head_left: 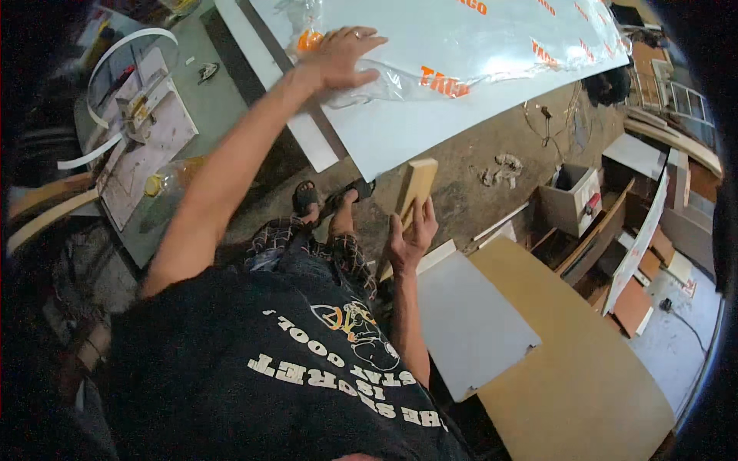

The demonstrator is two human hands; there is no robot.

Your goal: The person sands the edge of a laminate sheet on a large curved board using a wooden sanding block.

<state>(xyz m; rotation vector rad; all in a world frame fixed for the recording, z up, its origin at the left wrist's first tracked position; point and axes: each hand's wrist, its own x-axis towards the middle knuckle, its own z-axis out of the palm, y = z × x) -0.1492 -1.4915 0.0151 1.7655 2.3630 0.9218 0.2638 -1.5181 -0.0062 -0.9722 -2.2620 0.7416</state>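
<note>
My left hand [338, 60] reaches out to the plastic-wrapped sheet at the top, its fingers stretched and apart over the film's edge. Clear plastic film [377, 81] with orange print lies crumpled along the near side of a large white panel [407, 127]. Close to my body, my right hand [411, 242] grips a short strip of pale wood [417, 183], which tilts upward out of the fingers. The lower part of that strip is partly hidden behind the hand.
At left, a green-grey table [204, 127] bears a stained board [150, 131] with a metal fixture and a clear bottle [177, 177]. On the right lie a grey panel [473, 323], a tan board [569, 361] and a white box [573, 201]. Debris [503, 169] litters the floor.
</note>
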